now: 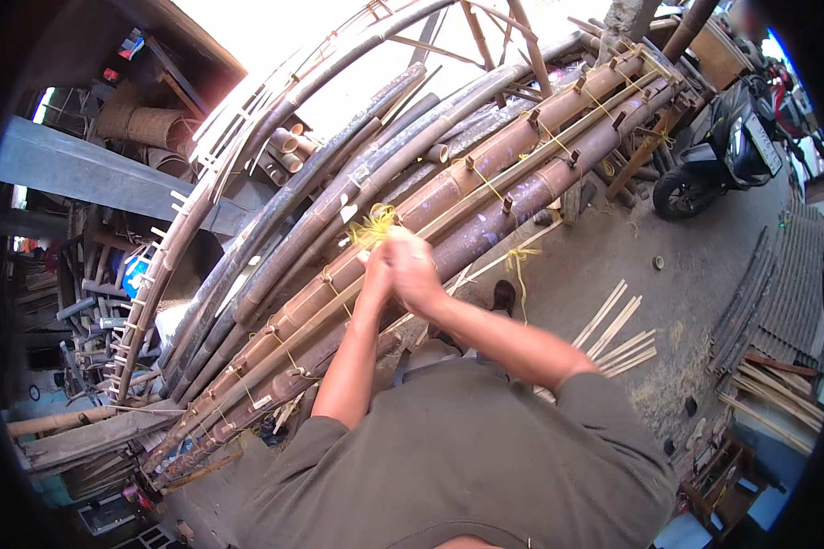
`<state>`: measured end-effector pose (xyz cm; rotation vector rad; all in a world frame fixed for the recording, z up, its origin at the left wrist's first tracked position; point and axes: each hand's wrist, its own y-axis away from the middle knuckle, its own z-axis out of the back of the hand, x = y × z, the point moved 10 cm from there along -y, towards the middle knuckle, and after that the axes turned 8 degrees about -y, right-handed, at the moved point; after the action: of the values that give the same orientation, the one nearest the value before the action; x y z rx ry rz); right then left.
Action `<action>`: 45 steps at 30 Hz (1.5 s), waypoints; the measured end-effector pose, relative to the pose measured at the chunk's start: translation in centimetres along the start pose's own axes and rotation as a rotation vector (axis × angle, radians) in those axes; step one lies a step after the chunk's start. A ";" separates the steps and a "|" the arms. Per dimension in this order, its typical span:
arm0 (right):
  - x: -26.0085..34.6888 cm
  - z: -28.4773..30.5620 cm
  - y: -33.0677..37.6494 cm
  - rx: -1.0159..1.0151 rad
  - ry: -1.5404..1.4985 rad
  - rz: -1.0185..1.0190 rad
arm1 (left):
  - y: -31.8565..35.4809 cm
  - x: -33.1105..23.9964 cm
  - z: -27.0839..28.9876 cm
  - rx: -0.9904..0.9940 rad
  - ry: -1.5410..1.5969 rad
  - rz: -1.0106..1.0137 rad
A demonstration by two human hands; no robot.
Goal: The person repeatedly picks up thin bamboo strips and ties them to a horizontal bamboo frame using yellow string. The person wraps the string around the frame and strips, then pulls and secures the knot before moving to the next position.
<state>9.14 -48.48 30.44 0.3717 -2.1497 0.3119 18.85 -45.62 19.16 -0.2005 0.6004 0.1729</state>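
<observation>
My left hand (378, 273) and my right hand (415, 270) are pressed together, fingers closed, above the bamboo frame. A tangle of yellow twine (373, 225) sticks out beyond them, and both hands grip it. Slight blur and the overlap hide the exact finger positions. Beneath lie two long thick bamboo poles, a lighter far one (449, 188) and a dark near one (513, 203). Narrow bamboo strips (471, 194) run lengthwise between them. Short pegs (506, 203) stand up along the poles, with yellow cord (558, 137) stretched across at intervals.
Curved dark bamboo poles (339, 178) are stacked beyond the frame, beside an arched pole with white pegs (160, 247). Split strips (613, 329) lie on the concrete floor at right. A motorcycle (728, 151) stands far right, near corrugated sheets (783, 284). Yellow cord (519, 261) hangs near my foot.
</observation>
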 end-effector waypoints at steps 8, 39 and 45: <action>-8.2 -1.3 -9.3 0.825 1.750 -0.127 | -0.8 -3.0 0.1 0.065 -0.104 0.080; -16.3 -0.7 20.3 0.806 0.363 -0.650 | -2.9 9.2 10.1 -0.100 -0.045 0.307; -14.9 -0.7 13.2 -0.397 -0.590 -0.096 | 11.4 7.3 10.0 0.354 -0.184 0.270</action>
<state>12.83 -33.84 17.45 0.3633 -2.6809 -0.3224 27.65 -31.48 21.46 0.2387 0.4637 0.3380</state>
